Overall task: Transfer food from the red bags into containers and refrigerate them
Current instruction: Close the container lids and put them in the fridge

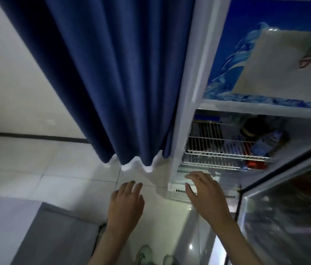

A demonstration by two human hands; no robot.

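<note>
**Both hands empty at the open fridge**

I am holding my left hand (127, 202) out over the pale tiled floor (36, 178), fingers loosely spread and gripping nothing. My right hand (204, 196) is reaching in front of the vented base panel (177, 194) of the fridge (192, 73), its fingers also relaxed and apart, holding nothing; I cannot tell whether it is touching the panel.

The fridge is standing open, its glass door (288, 217) swung out to my right. Inside, white wire shelves (217, 152) are carrying blurred items: what looks like a plastic bottle with a blue label (267, 142) and something red (256, 164) low down. I am not seeing any red bags or containers clearly enough to name them.

A dark blue curtain (103, 73) is hanging just beside the fridge's left edge, its white hem above the floor. My shoes (145, 255) are showing at the bottom.
</note>
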